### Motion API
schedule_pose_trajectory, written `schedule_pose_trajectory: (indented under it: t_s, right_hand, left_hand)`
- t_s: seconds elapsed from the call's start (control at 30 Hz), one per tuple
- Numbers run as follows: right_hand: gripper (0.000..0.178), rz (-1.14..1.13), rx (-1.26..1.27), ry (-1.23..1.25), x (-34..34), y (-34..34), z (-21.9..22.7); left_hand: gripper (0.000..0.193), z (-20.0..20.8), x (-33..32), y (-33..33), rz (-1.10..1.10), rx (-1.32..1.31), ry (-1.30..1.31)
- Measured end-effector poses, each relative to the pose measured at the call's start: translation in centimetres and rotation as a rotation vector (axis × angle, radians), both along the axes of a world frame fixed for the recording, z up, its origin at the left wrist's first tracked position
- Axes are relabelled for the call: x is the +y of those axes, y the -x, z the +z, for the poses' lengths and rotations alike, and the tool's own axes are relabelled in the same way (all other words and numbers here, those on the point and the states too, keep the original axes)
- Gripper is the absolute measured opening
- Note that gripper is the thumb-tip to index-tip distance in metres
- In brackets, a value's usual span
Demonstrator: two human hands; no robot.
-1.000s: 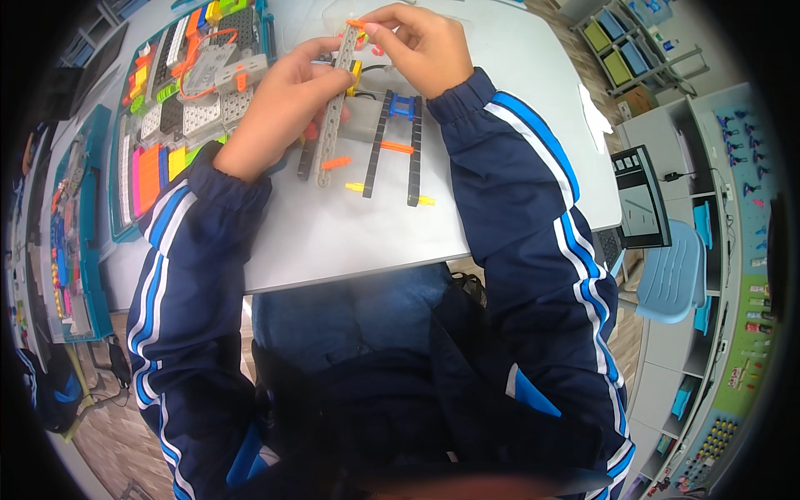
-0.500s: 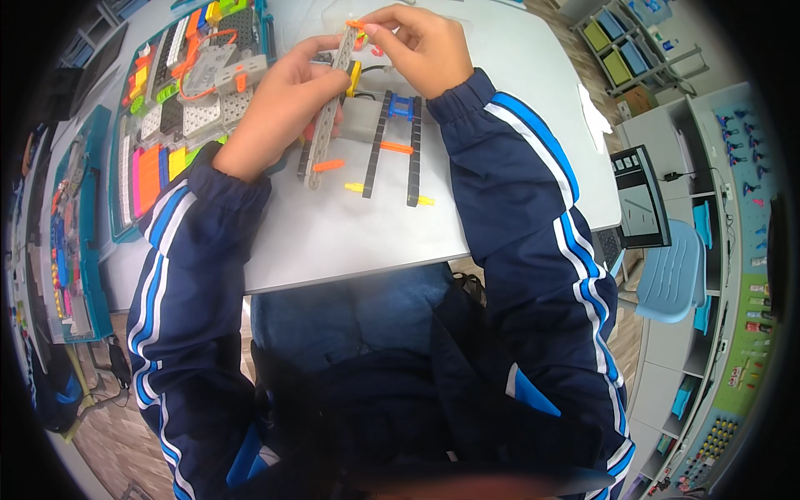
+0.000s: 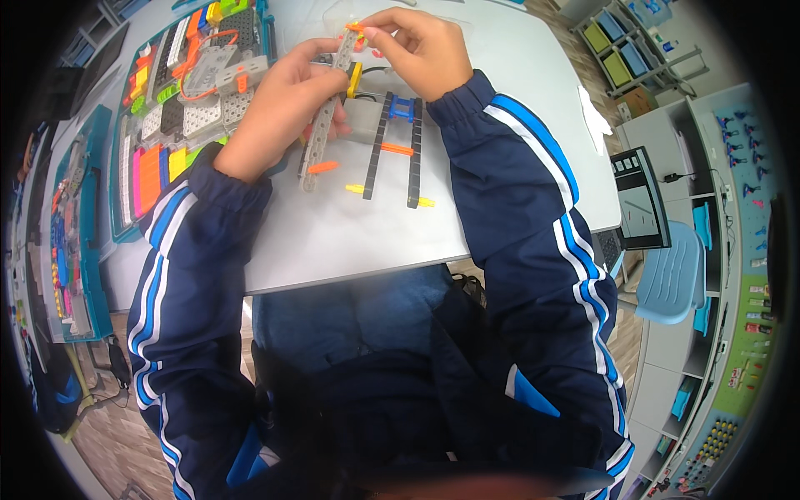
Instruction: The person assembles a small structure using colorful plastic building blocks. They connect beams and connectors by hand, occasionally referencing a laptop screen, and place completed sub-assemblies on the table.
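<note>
My left hand [image 3: 292, 100] is closed round the middle of a long grey perforated beam [image 3: 315, 154], thumb on top. An orange peg [image 3: 323, 167] sticks out sideways near the beam's lower end. At its far end, my right hand [image 3: 425, 52] pinches a small orange peg [image 3: 356, 27] between thumb and fingers. Right of the beam on the table lies a frame of two black beams [image 3: 414, 167], joined by a blue connector [image 3: 402, 109] and an orange bar [image 3: 397, 149], with yellow pegs at the near ends. A grey block [image 3: 361, 118] and a yellow part [image 3: 355, 80] sit beside it.
To the left, a teal-edged parts case [image 3: 117, 192] holds many coloured building pieces. Another teal case [image 3: 96, 292] stands farther left. Near the table's [image 3: 350, 242] right edge are a laptop [image 3: 640, 200] and a blue chair [image 3: 671, 271]. Shelving lines the right wall.
The beam's near end has shifted slightly to the left in my left hand. Both hands keep nearly the same place and grip.
</note>
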State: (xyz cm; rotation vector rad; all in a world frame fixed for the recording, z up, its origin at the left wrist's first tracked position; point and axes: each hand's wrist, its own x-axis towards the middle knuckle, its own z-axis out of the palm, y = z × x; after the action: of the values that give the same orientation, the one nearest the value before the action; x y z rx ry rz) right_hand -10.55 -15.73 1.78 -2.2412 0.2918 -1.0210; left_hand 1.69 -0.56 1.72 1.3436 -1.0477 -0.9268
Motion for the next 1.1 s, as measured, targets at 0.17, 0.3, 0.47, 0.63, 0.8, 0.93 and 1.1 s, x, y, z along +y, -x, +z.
schedule_pose_trajectory:
  t_s: [0.17, 0.3, 0.47, 0.63, 0.8, 0.93, 1.1]
  right_hand:
    - [0.017, -0.006, 0.013, 0.012, -0.01, -0.09, -0.14]
    - [0.016, -0.033, 0.066, 0.011, 0.03, 0.16, 0.09]
    - [0.016, 0.027, 0.021, -0.013, -0.12, -0.20, -0.09]
    - [0.014, -0.045, -0.002, 0.031, -0.30, -0.03, -0.28]
    - [0.009, -0.140, -0.131, 0.050, -0.67, -0.13, -0.13]
    - [0.009, -0.088, -0.103, 0.054, -0.68, -0.07, -0.38]
    - [0.010, -0.095, -0.110, 0.077, -0.50, -0.31, -0.45]
  left_hand:
    - [0.057, 0.27, 0.15, 0.23, -0.010, 0.032, 0.013]
    - [0.058, 0.32, 0.10, 0.30, 0.000, 0.041, 0.016]
    - [0.052, -0.21, 0.02, 0.23, 0.020, 0.004, 0.041]
    - [0.053, -0.48, -0.29, 0.07, -0.007, -0.010, 0.070]
    - [0.052, -0.40, -0.29, 0.14, -0.004, -0.003, 0.072]
    - [0.050, -0.45, -0.28, 0.22, 0.005, -0.026, 0.077]
    - [0.051, -0.43, -0.22, 0.28, 0.011, -0.013, 0.078]
